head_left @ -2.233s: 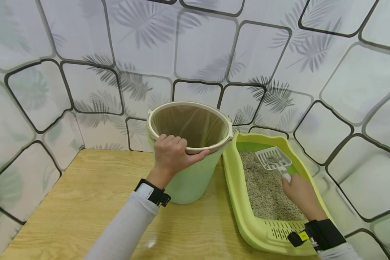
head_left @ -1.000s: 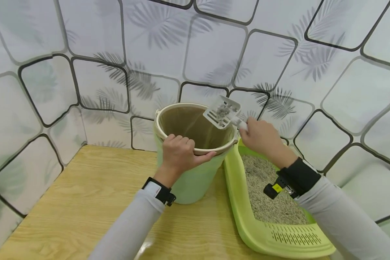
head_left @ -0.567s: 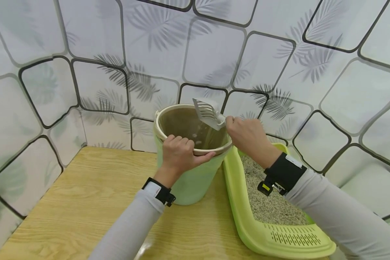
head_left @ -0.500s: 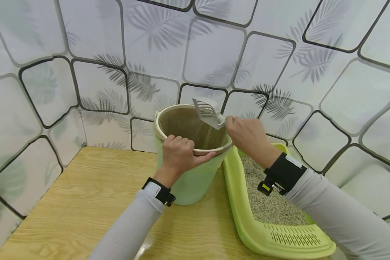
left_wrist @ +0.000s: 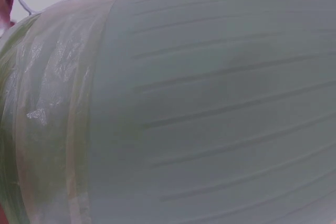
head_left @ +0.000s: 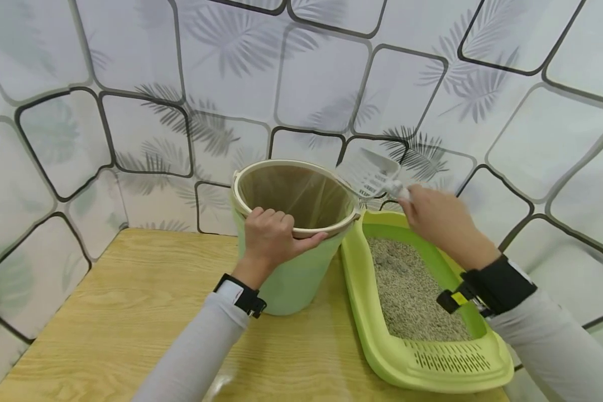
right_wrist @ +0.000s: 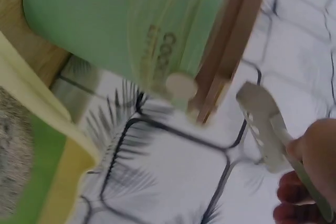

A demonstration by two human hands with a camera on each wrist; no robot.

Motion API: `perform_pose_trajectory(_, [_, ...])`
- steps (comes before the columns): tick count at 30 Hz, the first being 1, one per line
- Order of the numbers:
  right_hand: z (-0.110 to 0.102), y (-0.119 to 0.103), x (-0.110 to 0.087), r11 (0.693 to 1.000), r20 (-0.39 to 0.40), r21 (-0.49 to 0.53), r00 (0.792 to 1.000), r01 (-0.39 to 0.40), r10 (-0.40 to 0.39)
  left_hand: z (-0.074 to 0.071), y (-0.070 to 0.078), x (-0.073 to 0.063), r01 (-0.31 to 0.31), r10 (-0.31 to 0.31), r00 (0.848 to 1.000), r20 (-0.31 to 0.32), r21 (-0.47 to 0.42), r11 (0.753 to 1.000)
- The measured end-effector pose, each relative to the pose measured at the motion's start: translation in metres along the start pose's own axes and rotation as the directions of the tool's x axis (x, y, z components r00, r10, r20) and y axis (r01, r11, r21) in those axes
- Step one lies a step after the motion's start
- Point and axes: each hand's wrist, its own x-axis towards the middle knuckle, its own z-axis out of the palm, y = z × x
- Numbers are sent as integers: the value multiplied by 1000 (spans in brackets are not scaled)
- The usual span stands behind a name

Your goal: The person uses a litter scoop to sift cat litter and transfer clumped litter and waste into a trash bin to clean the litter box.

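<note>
A pale green trash can (head_left: pixel 293 279) with a cream rim and a clear liner stands in the middle of the head view. My left hand (head_left: pixel 268 237) grips its near rim, fingers curled over the edge and thumb along the outside. In my right hand (head_left: pixel 439 220) is the handle of a white slotted litter scoop (head_left: pixel 369 173), raised near the can's right edge; its blade is blurred and no clumps show on it. The can's ribbed wall (left_wrist: pixel 220 103) fills the left wrist view, hiding the left hand's grip. The right wrist view shows the scoop (right_wrist: pixel 260 121) beside the rim.
Right of the can sits a lime-green litter box (head_left: pixel 359 307) holding grey-brown litter (head_left: pixel 412 290), with a slotted front ledge (head_left: pixel 452 360). Both stand on a wood-grain tabletop (head_left: pixel 146 318). A patterned wall covering (head_left: pixel 321 78) rises close behind and at the sides.
The scoop carried clumps from the litter box to above the trash can and tipped over it. It has since swung back right, with no clumps visible. The left hand keeps its hold.
</note>
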Motion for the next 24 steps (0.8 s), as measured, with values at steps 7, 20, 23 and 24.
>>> perform_pose_trajectory(7, [72, 78, -84, 970, 295, 137, 943, -199, 152, 1, 1, 1, 17, -17, 1000, 1, -7, 1000])
perform_pose_trajectory(20, [127, 107, -157, 895, 707, 245, 700, -373, 99, 3, -3, 0, 0, 0, 1000, -26, -23, 1000])
perform_pose_trajectory(23, [134, 108, -159, 883, 724, 257, 684, -393, 94, 3, -2, 1, -4, 3, 1000, -24, -25, 1000])
perform_pose_trajectory(24, [136, 108, -159, 883, 723, 263, 686, -389, 87, 4, -1, 1, -4, 3, 1000, -25, -28, 1000])
